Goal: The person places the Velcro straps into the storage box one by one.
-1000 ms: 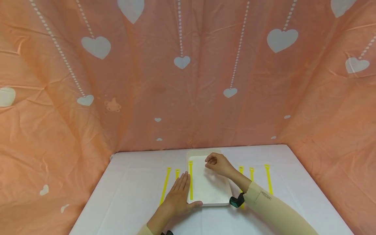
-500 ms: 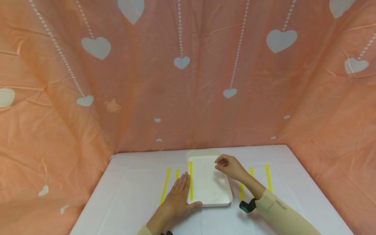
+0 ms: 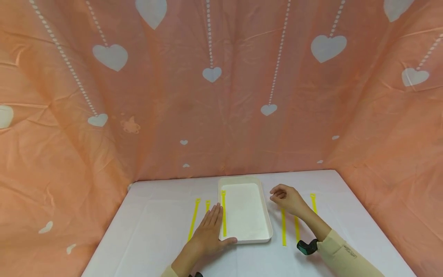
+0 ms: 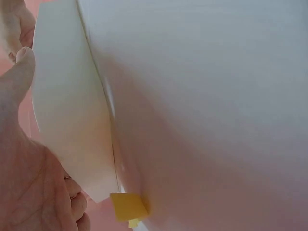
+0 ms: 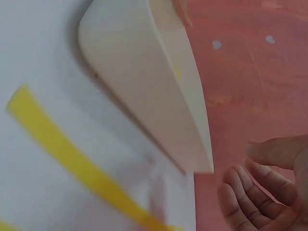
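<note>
A white shallow tray [image 3: 247, 215] stands mid-table with one yellow slotted-head cable strap [image 3: 224, 215] lying lengthwise along its left side. My left hand [image 3: 207, 232] rests at the tray's left edge, fingers straight and thumb spread at the near corner; in the left wrist view the tray wall [image 4: 72, 106] lies beside the palm. Right of the tray, my right hand [image 3: 290, 201] hovers over the far ends of two straps [image 3: 283, 231], fingers loosely bent and holding nothing. The right wrist view shows the bent fingers [image 5: 240, 197] apart from the tray's outer wall [image 5: 130, 72].
Farther right lies another yellow strap [image 3: 313, 202], partly behind the right forearm. Two more straps [image 3: 194, 219] lie left of the tray, partly covered by the left hand. A white-covered table [image 3: 155, 215] meets an orange curtain [image 3: 166, 115] with hearts at the back.
My right hand has moved right from over the tray to above the straps beside it. The left hand and the strap in the tray stay in place.
</note>
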A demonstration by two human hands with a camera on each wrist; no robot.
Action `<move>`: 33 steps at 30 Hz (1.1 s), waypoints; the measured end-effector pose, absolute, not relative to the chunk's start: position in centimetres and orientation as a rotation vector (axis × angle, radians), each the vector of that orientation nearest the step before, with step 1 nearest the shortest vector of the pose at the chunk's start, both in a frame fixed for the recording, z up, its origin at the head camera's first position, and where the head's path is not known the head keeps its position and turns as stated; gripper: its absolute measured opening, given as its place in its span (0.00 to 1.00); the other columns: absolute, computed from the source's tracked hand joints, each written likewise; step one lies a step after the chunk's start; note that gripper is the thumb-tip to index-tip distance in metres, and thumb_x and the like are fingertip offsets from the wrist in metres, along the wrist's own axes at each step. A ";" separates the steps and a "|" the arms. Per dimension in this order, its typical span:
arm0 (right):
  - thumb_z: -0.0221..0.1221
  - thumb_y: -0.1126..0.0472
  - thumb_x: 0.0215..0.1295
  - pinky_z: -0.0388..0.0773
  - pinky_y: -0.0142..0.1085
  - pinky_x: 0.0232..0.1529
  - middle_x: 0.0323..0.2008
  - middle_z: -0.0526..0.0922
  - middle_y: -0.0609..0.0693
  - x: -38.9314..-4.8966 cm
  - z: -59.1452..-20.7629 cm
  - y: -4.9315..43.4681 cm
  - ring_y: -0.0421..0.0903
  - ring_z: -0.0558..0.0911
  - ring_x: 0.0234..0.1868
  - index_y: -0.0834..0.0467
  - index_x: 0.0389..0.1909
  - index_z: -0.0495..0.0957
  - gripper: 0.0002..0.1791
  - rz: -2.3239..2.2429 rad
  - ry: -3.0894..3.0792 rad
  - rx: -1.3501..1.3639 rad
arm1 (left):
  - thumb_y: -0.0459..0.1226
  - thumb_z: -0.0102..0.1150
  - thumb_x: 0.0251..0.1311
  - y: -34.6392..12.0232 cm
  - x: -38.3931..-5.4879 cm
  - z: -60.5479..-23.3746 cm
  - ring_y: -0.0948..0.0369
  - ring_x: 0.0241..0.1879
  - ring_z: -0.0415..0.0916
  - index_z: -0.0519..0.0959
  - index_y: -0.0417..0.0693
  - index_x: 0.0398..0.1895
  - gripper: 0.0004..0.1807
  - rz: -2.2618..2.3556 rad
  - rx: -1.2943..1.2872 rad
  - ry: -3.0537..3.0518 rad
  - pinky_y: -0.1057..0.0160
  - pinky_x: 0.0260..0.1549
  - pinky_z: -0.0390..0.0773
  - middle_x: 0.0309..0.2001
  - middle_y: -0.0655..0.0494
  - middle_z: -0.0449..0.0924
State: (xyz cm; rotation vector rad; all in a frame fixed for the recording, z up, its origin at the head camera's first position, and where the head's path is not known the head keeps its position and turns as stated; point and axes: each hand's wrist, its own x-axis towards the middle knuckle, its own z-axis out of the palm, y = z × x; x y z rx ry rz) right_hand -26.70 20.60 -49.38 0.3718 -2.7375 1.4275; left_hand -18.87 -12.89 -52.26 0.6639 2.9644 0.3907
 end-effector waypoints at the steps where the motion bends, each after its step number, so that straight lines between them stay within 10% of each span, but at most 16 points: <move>1: 0.71 0.65 0.70 0.83 0.32 0.40 0.39 0.87 0.52 -26.6 -49.4 20.9 0.45 0.84 0.39 0.64 0.47 0.84 0.10 1.421 -2.737 0.366 | 0.73 0.56 0.66 -12.9 -18.9 -52.2 0.44 0.86 0.44 0.48 0.32 0.86 0.66 0.388 0.664 2.968 0.45 0.84 0.49 0.87 0.37 0.43; 33: 0.66 0.65 0.74 0.85 0.31 0.33 0.42 0.87 0.61 -25.9 -51.9 31.3 0.50 0.89 0.38 0.73 0.53 0.80 0.15 1.370 -2.744 0.003 | 0.73 0.56 0.67 -12.9 -19.1 -52.7 0.44 0.87 0.40 0.47 0.33 0.86 0.65 0.429 0.652 2.950 0.45 0.84 0.45 0.87 0.38 0.41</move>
